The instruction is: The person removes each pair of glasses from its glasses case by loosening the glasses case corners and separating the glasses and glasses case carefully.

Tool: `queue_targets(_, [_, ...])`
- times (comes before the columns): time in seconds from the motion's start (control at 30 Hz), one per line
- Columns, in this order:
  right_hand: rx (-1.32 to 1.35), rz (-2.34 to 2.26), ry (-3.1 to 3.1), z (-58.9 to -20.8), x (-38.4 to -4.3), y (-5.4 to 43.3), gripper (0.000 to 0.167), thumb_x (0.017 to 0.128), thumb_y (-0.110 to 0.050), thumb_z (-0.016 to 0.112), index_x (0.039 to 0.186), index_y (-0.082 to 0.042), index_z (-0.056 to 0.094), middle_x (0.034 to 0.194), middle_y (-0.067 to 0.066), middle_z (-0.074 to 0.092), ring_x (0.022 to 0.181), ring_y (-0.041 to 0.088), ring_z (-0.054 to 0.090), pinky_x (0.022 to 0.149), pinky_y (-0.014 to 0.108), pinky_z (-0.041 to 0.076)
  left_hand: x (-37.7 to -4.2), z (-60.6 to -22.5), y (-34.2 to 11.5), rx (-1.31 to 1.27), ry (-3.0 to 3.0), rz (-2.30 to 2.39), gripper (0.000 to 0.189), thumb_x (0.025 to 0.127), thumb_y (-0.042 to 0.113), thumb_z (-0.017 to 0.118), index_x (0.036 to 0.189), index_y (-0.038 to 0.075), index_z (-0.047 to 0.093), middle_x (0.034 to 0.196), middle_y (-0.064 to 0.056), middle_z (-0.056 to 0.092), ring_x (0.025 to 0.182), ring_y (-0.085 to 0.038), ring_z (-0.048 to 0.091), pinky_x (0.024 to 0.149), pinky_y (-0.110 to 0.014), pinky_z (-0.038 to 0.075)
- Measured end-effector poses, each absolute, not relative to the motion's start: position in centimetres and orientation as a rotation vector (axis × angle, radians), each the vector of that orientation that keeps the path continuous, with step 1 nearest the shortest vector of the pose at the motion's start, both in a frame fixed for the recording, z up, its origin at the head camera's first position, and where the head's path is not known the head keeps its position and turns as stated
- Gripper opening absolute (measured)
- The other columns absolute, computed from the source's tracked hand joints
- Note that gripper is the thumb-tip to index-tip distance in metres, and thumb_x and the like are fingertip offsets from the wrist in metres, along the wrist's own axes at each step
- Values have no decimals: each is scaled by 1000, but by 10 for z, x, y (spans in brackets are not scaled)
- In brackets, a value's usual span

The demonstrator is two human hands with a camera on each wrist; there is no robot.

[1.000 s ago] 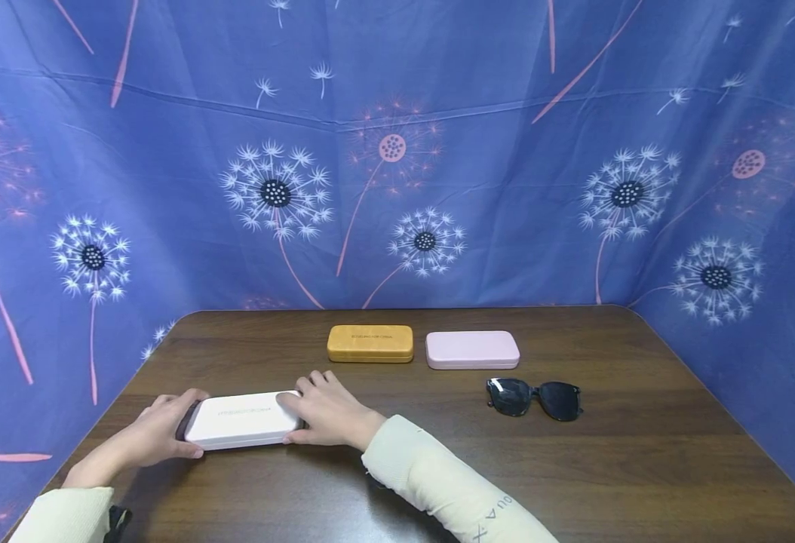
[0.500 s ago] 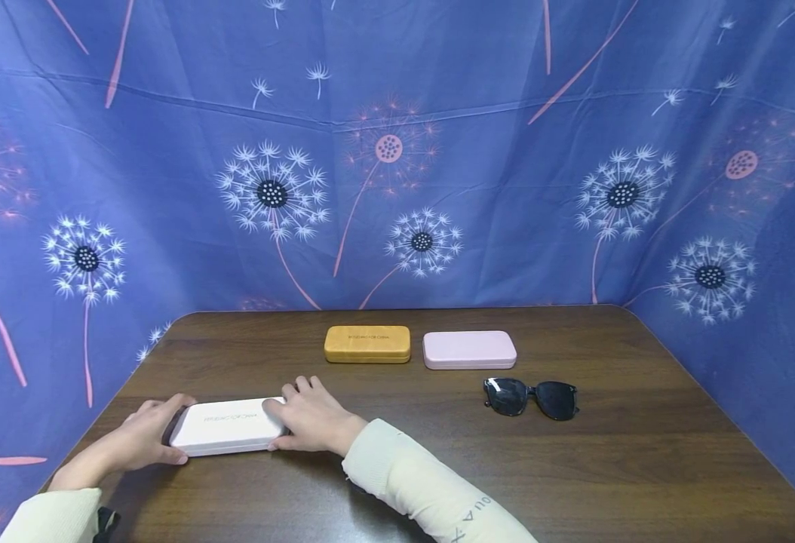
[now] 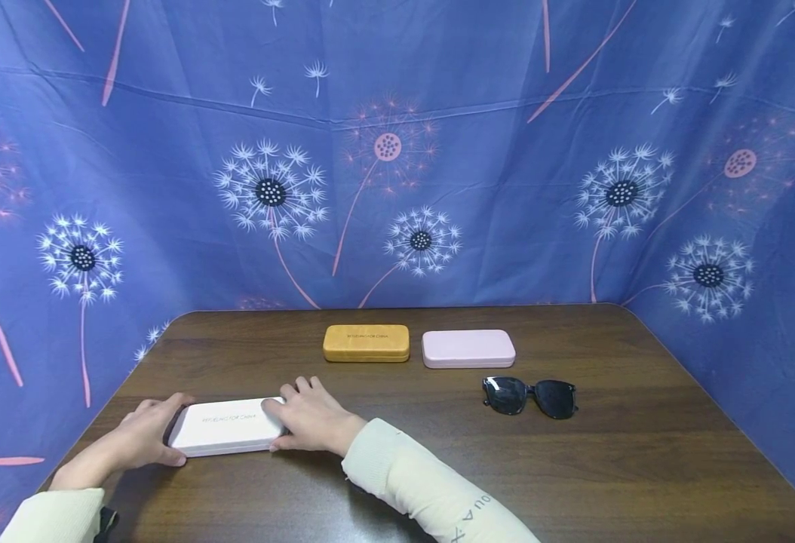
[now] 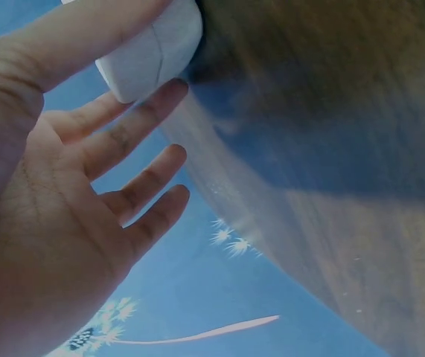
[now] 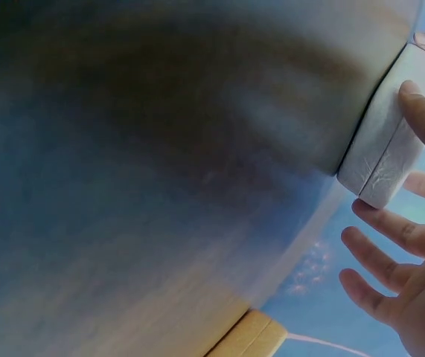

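Note:
A closed white glasses case [image 3: 226, 427] with small lettering on its lid lies on the table at the left. My left hand [image 3: 141, 437] grips its left end, thumb at the near side and fingers toward the back. At the right end my right hand [image 3: 314, 418] holds it, with one finger over the lid and the thumb at the near edge. In the left wrist view a corner of the glasses case [image 4: 156, 52] shows between thumb and fingers. The right wrist view shows the seam along the glasses case [image 5: 391, 141], the thumb touching its side. Its contents are hidden.
Farther back lie a closed yellow glasses case [image 3: 366, 344] and a closed pink one [image 3: 468, 349], side by side. Black sunglasses [image 3: 530, 397] rest in front of the pink case. A blue dandelion-print cloth [image 3: 506, 188] hangs around the wooden table [image 3: 608, 467].
Between one second and half a second ago, both hands and the white glasses case shifted slightly left and the view moved a little. Since then they have stayed nearly still.

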State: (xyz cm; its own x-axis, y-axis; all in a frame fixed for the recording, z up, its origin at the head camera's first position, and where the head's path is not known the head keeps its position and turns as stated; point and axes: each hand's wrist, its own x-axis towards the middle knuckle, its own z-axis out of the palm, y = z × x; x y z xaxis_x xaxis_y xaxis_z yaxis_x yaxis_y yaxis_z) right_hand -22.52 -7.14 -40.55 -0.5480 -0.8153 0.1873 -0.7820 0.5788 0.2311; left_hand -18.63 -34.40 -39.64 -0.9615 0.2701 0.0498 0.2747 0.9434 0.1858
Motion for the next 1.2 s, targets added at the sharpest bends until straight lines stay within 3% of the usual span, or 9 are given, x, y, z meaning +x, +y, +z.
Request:
queue_targets(0.27, [1323,-107,-2577,-401,-229,-64,57,75,-61,59,121,-28,49,107,-7,57,93,14,49,74,26,39,-188,-386,-327,-513,-3019,-264,94,42,44,85,117,0,49,112,-24,59,92,-45,52,69,-59,42])
queue_targets(0.53, [1261,-71,-2648,-398,-238,-44,53,83,-54,55,128,-26,48,116,-4,57,105,18,49,90,37,41,-195,-372,-296,-608,-3002,-364,84,59,49,77,122,1,49,116,-19,59,102,-44,47,76,-60,37])
queue_targets(0.73, [1182,-62,-2631,-399,-248,-20,49,86,-49,54,127,-23,48,117,-2,56,103,19,51,84,34,42,-203,-366,-272,-665,-2950,-382,75,68,45,74,123,1,48,119,-19,57,105,-43,47,80,-61,37])
queue_targets(0.93, [1082,-16,-2655,-399,-261,8,45,87,-44,56,125,-20,51,117,0,56,106,21,51,88,39,43,-212,-368,-253,-680,-2915,-384,72,74,39,72,129,2,44,126,-18,53,109,-42,47,86,-61,36])
queue_targets(1.2, [938,106,-2662,-396,-280,46,45,83,-35,63,123,-16,52,119,6,56,109,28,51,89,45,42,-227,-378,-225,-688,-2802,-314,69,76,35,72,129,0,43,124,-19,54,108,-41,49,88,-56,39])
